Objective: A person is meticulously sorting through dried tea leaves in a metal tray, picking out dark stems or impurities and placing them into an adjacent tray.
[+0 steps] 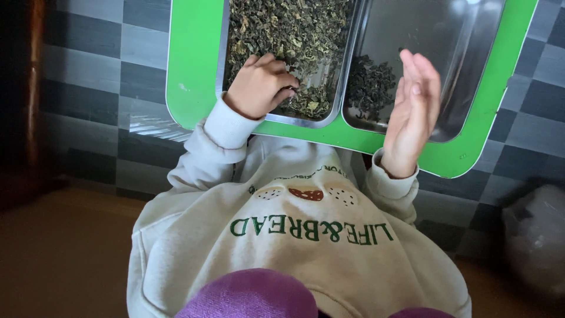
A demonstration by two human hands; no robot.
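I see a green tray (194,70) across the top of the frame carrying two metal pans. The left pan (329,112), upper centre, is heaped with dried green-brown leaves (288,29). My left hand (259,85) rests in that heap at its lower edge, fingers curled together over the leaves; I cannot tell whether any are pinched. The right pan (465,65), upper right, is mostly bare steel with a small dark leaf pile (369,85) in its lower-left corner. My right hand (412,112) hovers edge-on beside that pile, fingers straight, holding nothing.
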